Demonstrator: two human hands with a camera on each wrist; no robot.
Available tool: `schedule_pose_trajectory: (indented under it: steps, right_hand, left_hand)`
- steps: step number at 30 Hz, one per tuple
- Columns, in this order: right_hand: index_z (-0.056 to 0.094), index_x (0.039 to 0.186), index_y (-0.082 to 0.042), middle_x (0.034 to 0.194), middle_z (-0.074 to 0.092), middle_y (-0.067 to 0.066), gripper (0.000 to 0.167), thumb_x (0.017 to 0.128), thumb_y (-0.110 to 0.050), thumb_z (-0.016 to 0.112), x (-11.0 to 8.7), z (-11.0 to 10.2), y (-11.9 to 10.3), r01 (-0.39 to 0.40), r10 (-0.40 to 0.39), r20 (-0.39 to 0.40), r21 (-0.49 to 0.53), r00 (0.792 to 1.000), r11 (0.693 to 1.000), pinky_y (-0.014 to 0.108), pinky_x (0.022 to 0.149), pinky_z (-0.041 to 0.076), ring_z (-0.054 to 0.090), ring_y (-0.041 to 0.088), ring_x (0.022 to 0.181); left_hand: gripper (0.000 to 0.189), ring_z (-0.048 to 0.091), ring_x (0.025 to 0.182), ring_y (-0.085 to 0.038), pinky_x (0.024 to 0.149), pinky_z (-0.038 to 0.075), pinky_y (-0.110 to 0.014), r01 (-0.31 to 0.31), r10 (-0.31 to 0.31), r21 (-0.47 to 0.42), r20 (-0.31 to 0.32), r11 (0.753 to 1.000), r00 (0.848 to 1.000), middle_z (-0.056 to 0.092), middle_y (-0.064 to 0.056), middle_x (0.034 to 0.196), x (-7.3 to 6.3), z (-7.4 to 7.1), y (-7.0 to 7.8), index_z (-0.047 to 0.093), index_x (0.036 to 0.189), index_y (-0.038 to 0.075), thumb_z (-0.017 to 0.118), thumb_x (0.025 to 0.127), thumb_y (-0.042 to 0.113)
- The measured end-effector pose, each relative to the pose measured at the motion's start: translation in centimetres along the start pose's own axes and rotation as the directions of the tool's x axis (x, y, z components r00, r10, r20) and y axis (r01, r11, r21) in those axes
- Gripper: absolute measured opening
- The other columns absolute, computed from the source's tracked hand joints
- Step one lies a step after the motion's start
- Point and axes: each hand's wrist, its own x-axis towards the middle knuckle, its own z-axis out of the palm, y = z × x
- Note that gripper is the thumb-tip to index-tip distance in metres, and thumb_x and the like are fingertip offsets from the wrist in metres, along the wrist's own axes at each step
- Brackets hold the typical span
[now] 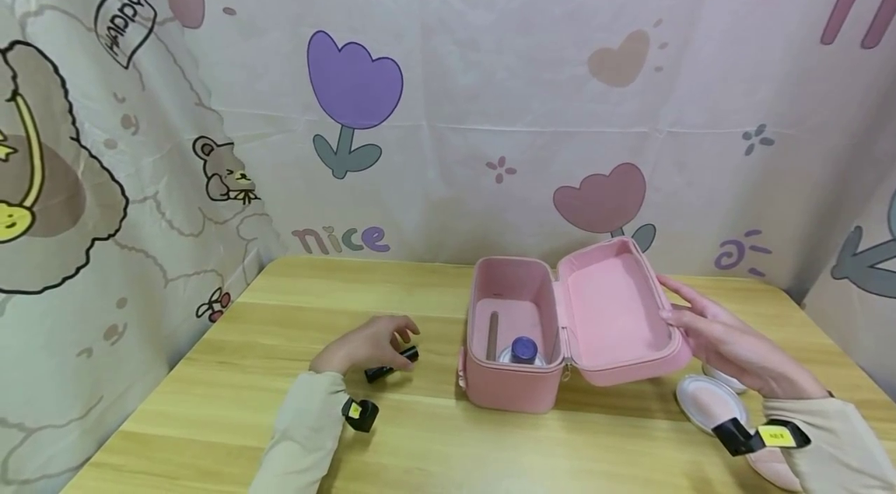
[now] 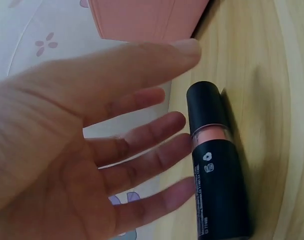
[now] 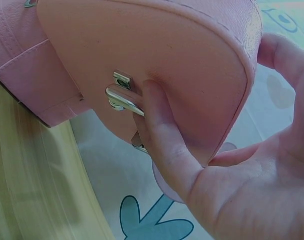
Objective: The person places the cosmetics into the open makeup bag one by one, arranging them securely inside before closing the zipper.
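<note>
A pink cosmetic case stands on the table with its lid swung out to the right. My right hand holds that lid by its far edge, a finger lying on the outside near the metal fittings. Inside the case are a thin brown stick and a small jar with a purple-blue top. To the left, a black lipstick-like tube with a pinkish band lies on the table. My left hand is over it, fingers loosely bent and fingertips right beside the tube.
A round, pale-rimmed compact lies under my right forearm, with another white-rimmed piece behind it and a pink item nearer. The wooden table meets a printed cloth backdrop at the back.
</note>
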Motion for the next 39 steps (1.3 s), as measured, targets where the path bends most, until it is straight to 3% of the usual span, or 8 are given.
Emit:
schedule_pose_trajectory:
  steps: [6,12,16,24,28,31,34,39]
  right_hand:
    - [-0.019,0.149,-0.001,0.125,0.048,-0.007,0.073,0.102,-0.009,0.037,0.0,-0.1,0.0,0.004,-0.004,0.010,0.012,1.000,1.000,0.034,0.087,0.051,0.057,0.012,0.110]
    - [-0.019,0.149,-0.001,0.125,0.048,-0.008,0.073,0.102,-0.008,0.037,0.0,-0.2,0.2,0.010,-0.011,0.019,0.038,1.000,0.999,0.034,0.088,0.051,0.057,0.013,0.111]
    - [-0.019,0.149,-0.001,0.125,0.049,-0.008,0.073,0.102,-0.007,0.037,-0.1,-0.3,0.2,0.014,-0.016,0.026,0.058,1.000,0.998,0.035,0.088,0.051,0.057,0.014,0.111]
    - [-0.019,0.149,-0.002,0.128,0.046,-0.004,0.076,0.102,-0.009,0.041,0.1,-0.1,0.2,-0.009,0.009,0.007,0.044,1.000,0.999,0.035,0.088,0.051,0.057,0.014,0.110]
    - [-0.017,0.150,-0.002,0.141,0.032,0.020,0.077,0.102,-0.012,0.042,0.2,0.5,0.2,-0.029,0.029,-0.016,-0.002,0.999,1.000,0.036,0.089,0.050,0.057,0.012,0.110]
    - [-0.016,0.150,-0.002,0.149,0.008,0.035,0.077,0.102,-0.014,0.043,0.2,0.8,0.1,-0.043,0.042,-0.030,-0.023,0.999,0.999,0.036,0.089,0.050,0.056,0.008,0.110]
    - [-0.017,0.150,-0.004,0.151,-0.006,0.037,0.078,0.102,-0.017,0.043,0.1,0.8,-0.1,-0.052,0.051,-0.034,-0.030,0.998,0.998,0.036,0.089,0.050,0.055,0.005,0.109]
    - [-0.017,0.150,-0.003,0.150,-0.006,0.038,0.077,0.102,-0.016,0.042,-0.1,0.6,-0.2,-0.044,0.043,-0.044,-0.035,0.998,0.998,0.035,0.089,0.050,0.055,0.005,0.109]
  left_hand:
    - [0.042,0.061,0.092,-0.026,0.080,0.051,-0.041,0.051,-0.052,0.048,0.008,0.998,0.999,0.062,-0.009,0.098,-0.1,-0.1,0.1,0.059,0.112,-0.003,0.080,0.076,0.004]
    - [0.023,0.055,0.080,-0.017,0.074,0.050,-0.035,0.048,-0.051,0.135,0.016,0.990,0.999,0.060,-0.003,0.086,0.1,0.1,-0.2,0.061,0.093,0.002,0.074,0.076,-0.005]
    - [0.021,0.055,0.079,-0.016,0.074,0.049,-0.034,0.044,-0.046,0.161,0.009,0.986,0.999,0.059,-0.003,0.085,0.2,0.0,-0.3,0.062,0.092,0.002,0.070,0.075,-0.008]
    - [0.024,0.055,0.078,-0.016,0.070,0.049,-0.031,-0.041,0.045,0.075,-0.051,0.996,0.998,0.060,-0.002,0.085,-0.4,-0.7,-0.7,0.063,0.097,0.000,0.070,0.075,-0.006]
    - [0.025,0.056,0.080,-0.017,0.070,0.049,-0.030,-0.098,0.103,0.047,-0.107,0.994,0.989,0.058,-0.001,0.086,-0.7,-0.8,-1.0,0.060,0.098,0.001,0.071,0.076,-0.003]
    - [0.026,0.058,0.086,-0.020,0.071,0.051,-0.028,-0.119,0.119,0.009,-0.164,0.993,0.979,0.059,-0.002,0.090,-0.7,-0.7,-1.0,0.059,0.100,0.001,0.072,0.077,-0.003]
    - [0.027,0.059,0.090,-0.024,0.073,0.053,-0.027,-0.146,0.131,-0.058,-0.213,0.988,0.968,0.060,-0.005,0.094,-0.5,-0.7,-0.9,0.058,0.102,0.000,0.071,0.078,-0.004]
    - [0.027,0.059,0.093,-0.026,0.080,0.054,-0.036,-0.198,0.154,-0.157,-0.257,0.967,0.954,0.061,-0.007,0.097,-0.1,-0.8,-0.4,0.057,0.104,-0.002,0.071,0.081,-0.002]
